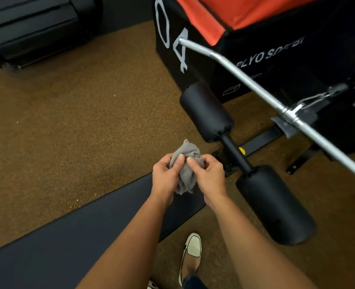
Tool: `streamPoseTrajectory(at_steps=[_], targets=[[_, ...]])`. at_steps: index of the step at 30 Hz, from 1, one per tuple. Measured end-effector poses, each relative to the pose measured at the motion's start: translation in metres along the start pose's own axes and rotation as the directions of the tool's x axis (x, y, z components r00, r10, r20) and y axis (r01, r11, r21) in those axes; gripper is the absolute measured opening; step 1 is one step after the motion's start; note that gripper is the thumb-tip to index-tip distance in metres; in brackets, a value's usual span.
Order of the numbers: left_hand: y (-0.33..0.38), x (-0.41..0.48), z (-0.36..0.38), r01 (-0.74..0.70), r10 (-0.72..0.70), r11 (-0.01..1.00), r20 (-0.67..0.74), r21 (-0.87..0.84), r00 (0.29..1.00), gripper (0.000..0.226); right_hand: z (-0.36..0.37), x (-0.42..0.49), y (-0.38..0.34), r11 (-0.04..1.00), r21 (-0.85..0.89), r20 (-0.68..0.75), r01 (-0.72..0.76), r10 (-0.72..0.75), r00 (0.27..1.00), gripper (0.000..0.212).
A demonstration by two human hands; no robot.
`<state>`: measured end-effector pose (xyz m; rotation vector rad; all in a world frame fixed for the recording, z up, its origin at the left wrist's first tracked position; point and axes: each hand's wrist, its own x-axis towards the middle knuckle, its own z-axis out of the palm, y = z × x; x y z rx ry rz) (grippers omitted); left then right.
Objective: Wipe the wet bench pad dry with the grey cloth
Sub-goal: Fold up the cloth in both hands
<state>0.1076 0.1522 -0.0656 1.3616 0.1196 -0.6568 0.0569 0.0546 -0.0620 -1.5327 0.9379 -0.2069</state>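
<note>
dark bench pad [57,236] runs from lower left to centre. your left hand [165,174] is curled round the bunched grey cloth [186,163], thumb on top. cloth sits between both hands over the pad's far end, can't tell if touching. your right hand [208,174] pinches its other side, fingers curled. further right, two black foam rollers [205,111], silver bar [255,80] above.

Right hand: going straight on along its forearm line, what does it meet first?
The right hand would meet the grey cloth first; it pinches that cloth now, as does the left hand. Past the cloth the line looks free over the brown floor, though depth is unclear.
</note>
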Motion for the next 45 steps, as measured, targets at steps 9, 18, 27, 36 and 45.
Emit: streamPoseTrajectory(at_steps=[9, 18, 27, 36, 45], targets=[[0.029, 0.008, 0.083, 0.116, -0.114, 0.984, 0.023, -0.135, 0.993, 0.04, -0.077, 0.001, -0.036, 0.983, 0.178, -0.283, 0.044, 0.009, 0.959, 0.037], [0.024, -0.004, 0.152, 0.056, -0.103, 0.973, 0.203, 0.225, 0.974, 0.051, -0.143, -0.028, -0.008, 0.955, -0.21, -0.462, 0.211, -0.287, 0.839, 0.035], [-0.002, -0.012, 0.186, -0.412, -0.061, 0.652, 0.586, 0.636, 0.808, 0.068, -0.162, -0.062, 0.022, 0.956, -0.265, -0.633, -0.124, -0.075, 0.771, 0.064], [-0.023, -0.021, 0.158, -0.897, -0.029, 0.047, 0.898, 0.44, 0.439, 0.04, -0.145, -0.081, 0.042, 0.634, -0.701, -0.529, -0.327, -0.155, 0.835, 0.066], [0.002, -0.026, 0.17, -0.889, -0.38, -0.1, 0.808, 0.447, 0.45, 0.061, -0.161, -0.07, 0.021, 0.652, -0.671, -0.604, -0.352, -0.207, 0.77, 0.05]])
